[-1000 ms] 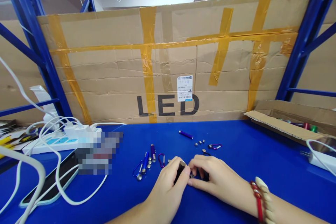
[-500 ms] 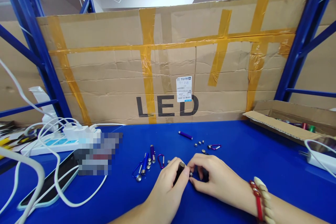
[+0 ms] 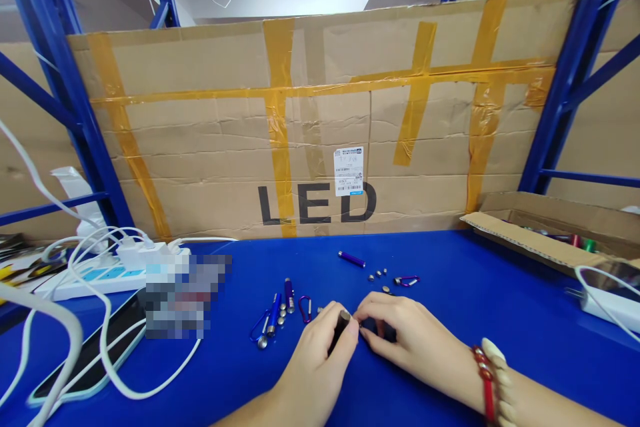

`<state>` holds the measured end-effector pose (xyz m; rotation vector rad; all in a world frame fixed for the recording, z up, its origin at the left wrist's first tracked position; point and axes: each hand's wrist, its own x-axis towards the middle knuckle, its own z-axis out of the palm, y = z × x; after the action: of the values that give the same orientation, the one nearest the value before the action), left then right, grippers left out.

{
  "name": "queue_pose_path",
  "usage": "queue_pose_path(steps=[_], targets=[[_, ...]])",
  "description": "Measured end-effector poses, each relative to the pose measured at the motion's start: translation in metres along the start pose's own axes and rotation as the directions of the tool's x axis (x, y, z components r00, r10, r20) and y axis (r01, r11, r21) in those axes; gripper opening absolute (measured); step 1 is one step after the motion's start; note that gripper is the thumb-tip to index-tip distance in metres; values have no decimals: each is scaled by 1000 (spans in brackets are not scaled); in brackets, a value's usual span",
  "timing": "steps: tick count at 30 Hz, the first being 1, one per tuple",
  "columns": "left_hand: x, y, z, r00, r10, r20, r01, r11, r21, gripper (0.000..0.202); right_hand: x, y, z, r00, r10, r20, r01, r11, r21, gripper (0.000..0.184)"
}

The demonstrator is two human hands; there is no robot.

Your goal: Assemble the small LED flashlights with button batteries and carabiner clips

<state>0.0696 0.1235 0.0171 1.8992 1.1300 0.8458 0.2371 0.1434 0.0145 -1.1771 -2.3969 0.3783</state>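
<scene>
– make out anything in the left grip (image 3: 320,350)?

– closed snugly around a dark cylinder (image 3: 339,331), over the blue bench (image 3: 460,327), just beside the other hand. showing only a round end and a strip between thumb and forefinger; otherwise hidden by the fingers.

– and in the right grip (image 3: 403,327)?

– curled, with fingertips brought close to the left thumb. cannot tell how far open, nor whether pinching something; too tiny to read there. dark under the palm too, as object or shadow, can't say.

– see more past the knuckles?

– partly covered by the left hand, a small silvery piece (image 3: 321,311). near it in plain sight, a reddish carabiner (image 3: 301,310), a purple tube (image 3: 289,295), a blue tube (image 3: 274,313).

– anything cut off or masked?

– cropped by the frame, both forearms and a cardboard box (image 3: 520,238). pixelated beyond reading, a patch (image 3: 187,297) overlapping the phone (image 3: 125,315).
</scene>
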Motion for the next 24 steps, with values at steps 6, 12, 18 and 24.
queue_pose_path(steps=[6, 12, 18, 24], targets=[[-1, 0, 0, 1000, 8, 1, -8, 1000, -13, 27, 0, -2, -1, 1000, 5, -13, -6, 1000, -9, 26], [-1, 0, 0, 1000, 12, 0, -12, 1000, -17, 27, 1, 0, 0, 1000, 6, -26, -6, 1000, -9, 28], [-2, 0, -1, 1000, 9, 1, -9, 1000, -23, 27, -1, 0, 1, 999, 14, -29, -14, 1000, 3, 27], [-1, 1, -1, 1000, 2, 10, -2, 999, -32, 27, 1, 0, 1, 999, 8, -36, -9, 1000, -11, 27]])
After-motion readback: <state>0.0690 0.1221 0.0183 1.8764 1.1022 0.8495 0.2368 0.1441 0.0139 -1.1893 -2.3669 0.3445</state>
